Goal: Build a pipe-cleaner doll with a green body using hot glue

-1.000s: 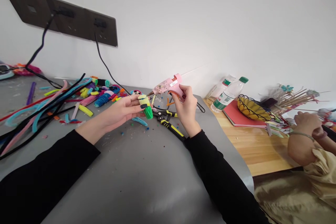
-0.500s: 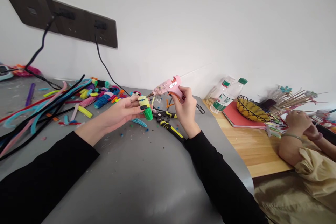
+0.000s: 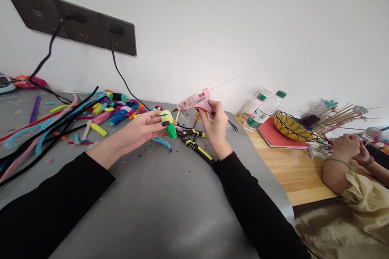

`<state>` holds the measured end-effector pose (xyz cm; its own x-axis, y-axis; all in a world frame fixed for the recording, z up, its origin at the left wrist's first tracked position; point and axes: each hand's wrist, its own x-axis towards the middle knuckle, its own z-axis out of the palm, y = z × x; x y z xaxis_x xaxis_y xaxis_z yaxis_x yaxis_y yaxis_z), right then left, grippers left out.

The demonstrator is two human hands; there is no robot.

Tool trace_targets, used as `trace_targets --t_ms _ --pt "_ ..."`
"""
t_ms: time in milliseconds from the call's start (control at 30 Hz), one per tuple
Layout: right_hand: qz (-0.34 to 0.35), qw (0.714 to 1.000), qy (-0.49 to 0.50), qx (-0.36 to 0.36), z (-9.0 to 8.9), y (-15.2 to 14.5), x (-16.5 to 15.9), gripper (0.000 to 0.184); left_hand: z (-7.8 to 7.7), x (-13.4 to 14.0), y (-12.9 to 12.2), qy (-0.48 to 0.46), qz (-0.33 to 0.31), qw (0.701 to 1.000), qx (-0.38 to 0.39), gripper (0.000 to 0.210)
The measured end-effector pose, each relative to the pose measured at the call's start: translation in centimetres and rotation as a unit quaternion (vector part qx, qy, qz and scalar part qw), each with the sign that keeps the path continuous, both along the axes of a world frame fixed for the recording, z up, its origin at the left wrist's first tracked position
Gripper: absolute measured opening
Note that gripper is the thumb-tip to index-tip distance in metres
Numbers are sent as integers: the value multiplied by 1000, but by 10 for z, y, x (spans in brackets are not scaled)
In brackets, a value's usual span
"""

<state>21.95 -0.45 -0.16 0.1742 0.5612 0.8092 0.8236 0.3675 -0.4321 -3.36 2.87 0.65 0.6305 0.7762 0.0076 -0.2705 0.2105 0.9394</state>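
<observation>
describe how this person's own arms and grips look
Both arms wear long, plain black sleeves with cuffs ending near the wrists. The left grip is ungloved, with a thin ring on one finger and dark polish on the thumbnail. The right grip is also ungloved.

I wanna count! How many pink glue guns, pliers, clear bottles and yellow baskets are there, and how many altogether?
Pink plastic glue gun: 1
Black-and-yellow metal pliers: 1
Clear plastic bottles: 2
Yellow basket with black wire edging: 1
Total: 5
</observation>
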Motion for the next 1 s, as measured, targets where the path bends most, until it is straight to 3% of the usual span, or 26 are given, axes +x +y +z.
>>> trace_targets --t_ms 133,300,433,567,633,700,767,833,900,1000 --pt "-50 998 -4 -38 -6 7 10 31 -2 -1 2 -19 11 1000 -22 23" --pt "-149 975 -20 -163 -22 20 26 25 -2 -3 6 -15 39 998 -46 20" --pt "-167 964 -38 -204 -33 24 35 26 0 -3 6 -13 63 997 -47 19" --pt "-170 962 -62 -206 -26 19 34 29 2 -5 8 -19 73 997 -19 20" --pt "-145 970 -84 -176 -16 13 26 18 3 -6 10 -25 81 996 -15 22" --pt "-62 983 -116 -130 -5 5 13 8 4 -8 11 -35 92 995 -7 24" --pt "58 979 -155 -115 2 -2 -2 13 6 -9 13 -48 101 994 -1 23" --pt "133 962 -197 -133 4 -7 -15 18 7 -10 14 -58 109 992 -4 21" --pt "147 948 -224 -170 2 -9 -24 19 8 -10 14 -63 116 991 -17 19" --pt "116 941 -227 -221 -4 -7 -27 13 9 -10 14 -66 128 989 -35 18"
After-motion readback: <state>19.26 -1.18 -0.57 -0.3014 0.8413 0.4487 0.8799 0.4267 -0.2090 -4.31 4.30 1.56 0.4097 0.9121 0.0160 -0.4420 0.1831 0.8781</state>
